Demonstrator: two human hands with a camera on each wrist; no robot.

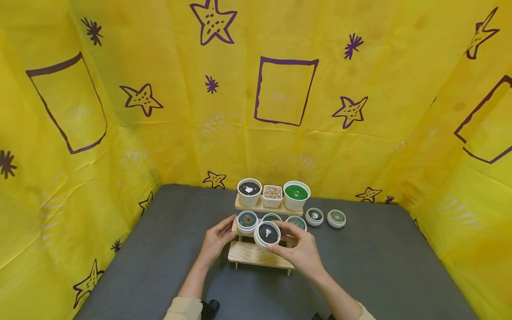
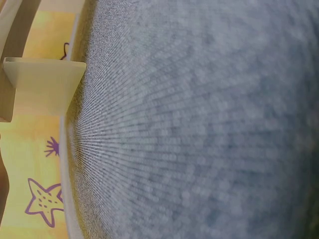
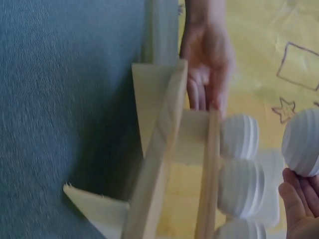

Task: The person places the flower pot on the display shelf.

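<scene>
My right hand (image 1: 302, 250) holds a small round white pot (image 1: 268, 234) by its side, thumb and fingers spread around it. The pot has a black filling with a white patch and is raised in front of a three-step wooden stand (image 1: 260, 255). In the right wrist view this white pot (image 3: 303, 143) is seen from its ribbed side. At the left end of the middle step, my left hand (image 1: 215, 242) grips the stand, fingers close beside a pot (image 1: 247, 221) with a blue-green top and brown centre. Two more pots sit on that step, partly hidden.
The top step carries a black-filled cup (image 1: 250, 195), a square pot of beige pieces (image 1: 273, 196) and a green-filled cup (image 1: 296, 194). Right of the stand, two small pots, one dark green (image 1: 314, 217) and one light green (image 1: 336, 218), rest on the grey table (image 1: 380, 266). Yellow cloth (image 1: 180, 146) surrounds it.
</scene>
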